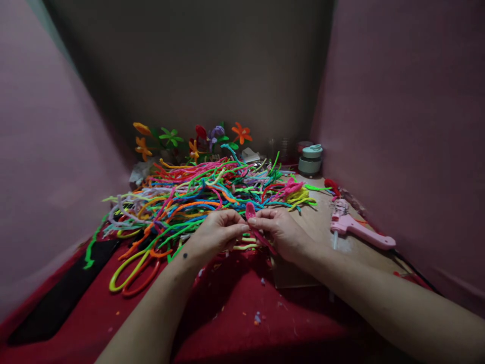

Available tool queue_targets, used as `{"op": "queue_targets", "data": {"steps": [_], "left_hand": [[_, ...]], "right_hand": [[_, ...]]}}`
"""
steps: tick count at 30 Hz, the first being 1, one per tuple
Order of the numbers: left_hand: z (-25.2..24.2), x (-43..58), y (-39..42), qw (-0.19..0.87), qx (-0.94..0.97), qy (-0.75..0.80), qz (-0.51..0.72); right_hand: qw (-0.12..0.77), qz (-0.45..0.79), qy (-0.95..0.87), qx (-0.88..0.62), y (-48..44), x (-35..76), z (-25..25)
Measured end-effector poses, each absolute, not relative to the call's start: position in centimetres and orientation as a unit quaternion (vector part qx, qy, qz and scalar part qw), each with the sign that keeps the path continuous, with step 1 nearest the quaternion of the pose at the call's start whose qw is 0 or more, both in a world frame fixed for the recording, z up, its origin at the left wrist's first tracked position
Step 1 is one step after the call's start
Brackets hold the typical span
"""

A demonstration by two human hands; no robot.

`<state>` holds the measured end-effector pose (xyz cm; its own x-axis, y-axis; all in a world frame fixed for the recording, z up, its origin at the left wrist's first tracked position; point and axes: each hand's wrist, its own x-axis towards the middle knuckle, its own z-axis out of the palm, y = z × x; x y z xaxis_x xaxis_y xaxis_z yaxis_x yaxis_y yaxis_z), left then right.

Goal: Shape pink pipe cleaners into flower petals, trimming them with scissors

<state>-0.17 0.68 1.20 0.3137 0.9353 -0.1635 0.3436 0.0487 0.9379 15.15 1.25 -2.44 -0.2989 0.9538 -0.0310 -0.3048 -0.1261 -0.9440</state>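
Note:
Near the middle of the head view, a pink fuzzy stem piece (250,211) has a small loop at its top and a strand running down to the right. My right hand (278,230) pinches it just below the loop. Close on the other side, my left hand (226,230) has thumb and forefinger pressed together at the same piece. Behind both hands spreads a large heap of many-coloured fuzzy stems (197,194). The lower fingers of each hand are partly hidden.
A pink glue gun (358,230) lies on cardboard (316,222) at the right. A lidded cup (310,161) stands behind. Fuzzy-stem flowers (217,134) line the back. A black flat object (62,293) lies left on the red cloth (242,313), which has small scraps.

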Motion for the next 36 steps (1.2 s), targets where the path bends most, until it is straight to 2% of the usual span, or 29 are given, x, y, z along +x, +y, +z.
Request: {"op": "queue_targets", "data": {"steps": [3,5,11,14,17,22,26,30,36], "left_hand": [[1.6,-0.2,0.7,0.47,0.67,0.513,0.26],[1.5,-0.2,0.7,0.398,0.723,0.506,0.252],[-0.8,0.6,0.1,-0.039,0.829,0.491,0.267],[-1.6,1.0,-0.3,-0.112,0.817,0.482,0.295],[-1.3,1.0,-0.2,-0.022,0.783,0.506,0.362],[0.0,0.7,0.6,0.358,0.577,0.538,0.499],[-0.4,1.3,0.9,0.55,0.504,0.483,0.459],[-0.9,2.1,0.6,0.592,0.521,0.457,0.411],[-0.9,2.2,0.7,0.556,0.552,0.484,0.388]], "right_hand": [[0.469,0.666,-0.457,-0.356,1.2,15.2,-2.1],[0.47,0.649,-0.467,-0.375,1.2,15.2,-2.0],[0.498,0.598,-0.481,-0.404,1.3,15.1,-2.1],[0.506,0.607,-0.461,-0.405,1.1,15.0,-2.0],[0.528,0.615,-0.441,-0.385,1.1,14.9,-1.9],[0.571,0.643,-0.395,-0.325,1.8,15.0,-2.3],[0.571,0.666,-0.367,-0.31,2.3,15.1,-2.5],[0.561,0.657,-0.393,-0.314,2.1,15.0,-2.5],[0.543,0.601,-0.467,-0.356,1.4,15.0,-2.2]]}}
